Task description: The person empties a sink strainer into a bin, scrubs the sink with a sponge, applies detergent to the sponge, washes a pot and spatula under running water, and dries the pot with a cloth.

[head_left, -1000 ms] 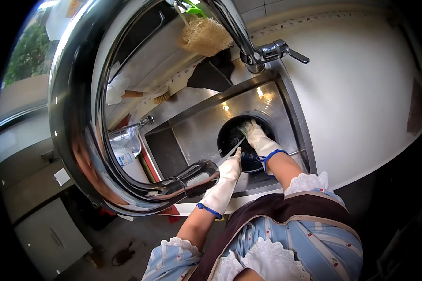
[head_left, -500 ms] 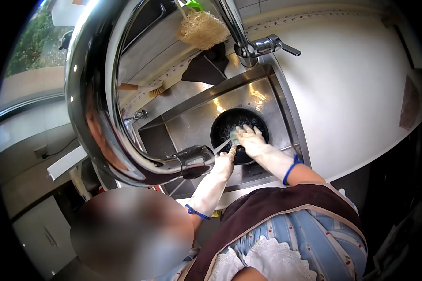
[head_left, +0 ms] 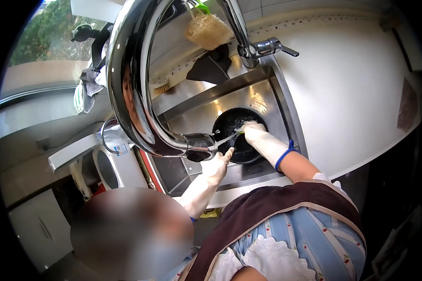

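Black pot (head_left: 248,153): sits on floor of steel sink (head_left: 200,115), toward right end; round, dark inside, wet, some froth.
Fingers vs pot: right-hand fingers inside the rim, over the upper middle; left-hand fingertip at the rim on the left, from outside. Cannot tell whether touching.
Right hand (head_left: 254,132): in pale glove, bent at the knuckles, reaching down into pot; fingers close together, tips partly hidden. Cannot tell if clamped on anything.
Green bit (head_left: 239,132): just at right-hand fingertips, above pot; too small to identify.
Left hand (head_left: 215,167): in pale glove, below the tap; one finger stretched toward pot, the rest too unclear to tell apart or curled.
Water (head_left: 226,140): running from tap to right-hand fingertips, over pot.
Tap (head_left: 124,84): big chrome arc, close to camera, spout end just above left hand.
Tap lever (head_left: 288,50): behind sink, pointing right.
Loofah (head_left: 208,32): hanging behind sink.
Dark cloth (head_left: 210,64): draped at back edge of sink.
Brush (head_left: 161,89): left of dark cloth, partly hidden by tap.
Counter (head_left: 347,93): white, right of sink.
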{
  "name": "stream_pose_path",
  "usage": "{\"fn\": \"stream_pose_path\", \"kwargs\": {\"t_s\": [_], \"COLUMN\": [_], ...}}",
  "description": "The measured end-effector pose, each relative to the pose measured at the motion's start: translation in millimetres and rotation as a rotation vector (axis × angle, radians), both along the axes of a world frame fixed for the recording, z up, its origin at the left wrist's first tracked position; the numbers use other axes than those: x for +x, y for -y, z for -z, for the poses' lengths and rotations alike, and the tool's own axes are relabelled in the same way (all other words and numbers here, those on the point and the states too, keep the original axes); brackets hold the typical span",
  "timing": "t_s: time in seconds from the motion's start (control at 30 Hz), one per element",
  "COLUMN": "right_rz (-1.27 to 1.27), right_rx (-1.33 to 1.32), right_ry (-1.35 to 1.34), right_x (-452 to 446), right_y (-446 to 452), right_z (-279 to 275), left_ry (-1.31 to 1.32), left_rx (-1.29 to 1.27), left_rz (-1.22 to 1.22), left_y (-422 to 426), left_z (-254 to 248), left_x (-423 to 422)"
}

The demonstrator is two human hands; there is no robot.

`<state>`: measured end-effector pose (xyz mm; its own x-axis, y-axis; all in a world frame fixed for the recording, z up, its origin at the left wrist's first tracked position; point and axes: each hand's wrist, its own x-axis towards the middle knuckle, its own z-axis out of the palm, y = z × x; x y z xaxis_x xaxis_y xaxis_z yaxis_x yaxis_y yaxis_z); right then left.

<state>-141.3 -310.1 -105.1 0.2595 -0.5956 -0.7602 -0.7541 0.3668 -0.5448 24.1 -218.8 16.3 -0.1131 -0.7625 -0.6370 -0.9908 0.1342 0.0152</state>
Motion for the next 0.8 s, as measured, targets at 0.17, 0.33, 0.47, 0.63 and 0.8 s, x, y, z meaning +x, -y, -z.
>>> {"fn": "stream_pose_path", "kwargs": {"t_s": [0.17, 0.33, 0.47, 0.63, 0.8], "right_rz": [-0.335, 0.369, 0.354, 0.027, 0.030], "right_rx": [-0.648, 0.217, -0.062, -0.396, 0.030], "right_ry": [-0.236, 0.088, 0.312, 0.322, 0.174], "right_x": [-3.4, 1.1, -0.4, 18.1, 4.5], "right_y": [-18.8, -1.6, -29.0, -73.4, -41.8], "right_z": [50.7, 18.4, -35.0, -25.8, -21.7], "left_ry": [0.050, -0.036, -0.086, -0.405, -0.014], "left_rx": [-0.019, -0.168, -0.171, -0.269, -0.097], "left_rz": [-0.227, -0.148, -0.346, -0.495, -0.270], "left_y": [-23.9, -32.8, -24.9, -18.2, -14.9], "left_z": [5.6, 1.1, 45.6, 67.5, 15.3], "left_x": [17.9, 23.6, 24.3, 2.8, -18.0]}}
